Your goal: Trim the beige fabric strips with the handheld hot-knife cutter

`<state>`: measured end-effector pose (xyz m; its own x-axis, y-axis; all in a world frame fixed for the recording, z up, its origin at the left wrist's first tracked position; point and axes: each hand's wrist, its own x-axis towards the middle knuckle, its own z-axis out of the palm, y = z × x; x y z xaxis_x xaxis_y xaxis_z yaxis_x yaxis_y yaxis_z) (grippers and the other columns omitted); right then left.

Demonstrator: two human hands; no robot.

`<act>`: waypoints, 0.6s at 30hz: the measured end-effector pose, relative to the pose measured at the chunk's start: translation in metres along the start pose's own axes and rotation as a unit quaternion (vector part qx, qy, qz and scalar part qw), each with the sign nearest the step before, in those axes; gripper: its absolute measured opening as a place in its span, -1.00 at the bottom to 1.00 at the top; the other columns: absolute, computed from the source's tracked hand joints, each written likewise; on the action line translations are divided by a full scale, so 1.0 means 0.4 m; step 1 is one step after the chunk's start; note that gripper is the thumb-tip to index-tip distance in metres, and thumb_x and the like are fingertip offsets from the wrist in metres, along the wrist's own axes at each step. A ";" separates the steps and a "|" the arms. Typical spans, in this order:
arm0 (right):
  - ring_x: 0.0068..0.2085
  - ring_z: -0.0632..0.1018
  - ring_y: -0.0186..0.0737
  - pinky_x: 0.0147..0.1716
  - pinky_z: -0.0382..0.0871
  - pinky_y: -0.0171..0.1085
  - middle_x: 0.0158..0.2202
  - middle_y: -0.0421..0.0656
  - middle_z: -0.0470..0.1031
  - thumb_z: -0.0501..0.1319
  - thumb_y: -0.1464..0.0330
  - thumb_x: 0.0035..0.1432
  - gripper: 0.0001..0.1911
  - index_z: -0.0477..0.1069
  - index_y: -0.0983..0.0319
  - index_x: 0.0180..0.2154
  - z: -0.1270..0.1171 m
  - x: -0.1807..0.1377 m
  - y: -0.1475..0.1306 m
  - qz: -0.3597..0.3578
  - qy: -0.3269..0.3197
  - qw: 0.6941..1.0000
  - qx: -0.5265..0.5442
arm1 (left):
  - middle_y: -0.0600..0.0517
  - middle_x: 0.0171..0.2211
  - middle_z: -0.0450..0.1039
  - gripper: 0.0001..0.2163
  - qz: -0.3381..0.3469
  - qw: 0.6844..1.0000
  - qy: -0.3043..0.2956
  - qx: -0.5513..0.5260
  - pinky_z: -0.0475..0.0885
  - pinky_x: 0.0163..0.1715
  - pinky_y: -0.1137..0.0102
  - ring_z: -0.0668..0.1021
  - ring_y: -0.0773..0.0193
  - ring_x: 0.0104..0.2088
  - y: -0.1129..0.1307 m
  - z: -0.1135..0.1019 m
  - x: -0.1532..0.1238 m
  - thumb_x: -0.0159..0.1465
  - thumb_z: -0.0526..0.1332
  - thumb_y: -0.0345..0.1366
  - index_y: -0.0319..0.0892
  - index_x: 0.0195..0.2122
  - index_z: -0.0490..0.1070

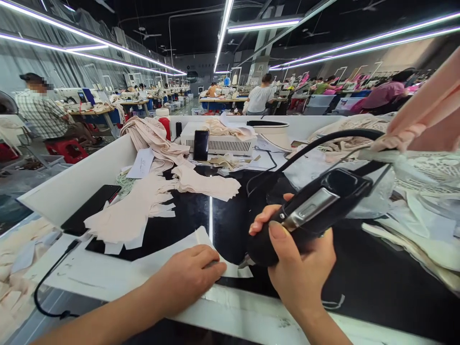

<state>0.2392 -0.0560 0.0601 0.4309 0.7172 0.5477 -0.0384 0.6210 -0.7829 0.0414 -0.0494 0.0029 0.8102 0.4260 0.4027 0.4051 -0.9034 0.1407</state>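
Diagonally, cutter (pixel 312 207) tip lower-left.

I see a black table (pixel 377 282) with a white box (pixel 219 142) at its far side. Nearer than the box lie pink pieces (pixel 136 215), then a white sheet (pixel 168 258); right of it, lace (pixel 427 175).

Left hand (pixel 190 278): lower centre of frame, palm down, fingers together and laid out flat, bare forearm entering from the lower left corner. Right hand (pixel 300 273): just right of centre, closed in a firm grip, thumb on top, fingertips curled round from the far side. Right wrist rises from the bottom edge.
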 end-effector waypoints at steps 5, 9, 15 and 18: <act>-0.42 0.54 -0.32 -0.40 0.52 -0.30 -0.32 -0.30 0.54 0.44 0.26 0.24 -0.69 0.42 0.08 -0.04 0.032 0.000 0.013 -0.001 -0.011 1.000 0.021 | -0.09 -0.09 0.52 -0.81 -0.006 1.000 -0.003 -0.007 0.61 -0.07 0.28 0.59 0.08 -0.09 0.000 0.009 -0.004 0.49 0.10 -0.51 -0.23 0.03 0.44; -0.42 0.55 -0.34 -0.39 0.52 -0.31 -0.31 -0.31 0.55 0.41 0.33 0.25 -0.78 0.42 0.09 -0.13 0.041 -0.002 0.027 -0.006 -0.026 0.999 0.018 | -0.09 -0.07 0.52 -0.80 -0.014 1.000 -0.008 -0.016 0.61 -0.05 0.28 0.59 0.09 -0.08 0.000 0.012 -0.003 0.49 0.10 -0.51 -0.23 0.05 0.44; -0.42 0.55 -0.34 -0.36 0.52 -0.29 -0.31 -0.31 0.55 0.37 0.35 0.29 -0.83 0.41 0.09 -0.14 0.042 0.003 0.033 -0.004 -0.030 1.000 0.004 | -0.11 -0.06 0.50 -0.80 -0.030 0.999 0.012 -0.014 0.59 -0.02 0.28 0.56 0.09 -0.08 0.003 0.008 -0.003 0.47 0.13 -0.51 -0.21 0.02 0.47; -0.42 0.54 -0.34 -0.37 0.51 -0.29 -0.32 -0.32 0.55 0.40 0.32 0.27 -0.79 0.41 0.08 -0.13 0.049 0.004 0.032 0.002 -0.020 1.000 0.024 | -0.12 -0.05 0.48 -0.82 -0.047 0.999 0.019 -0.018 0.59 -0.04 0.25 0.55 0.08 -0.09 0.005 0.005 -0.002 0.45 0.17 -0.50 -0.18 -0.01 0.51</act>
<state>0.2218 -0.0406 0.0569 0.3948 0.7310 0.5565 -0.0828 0.6316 -0.7709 0.0426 -0.0514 0.0010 0.7525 0.5071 0.4203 0.4623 -0.8612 0.2113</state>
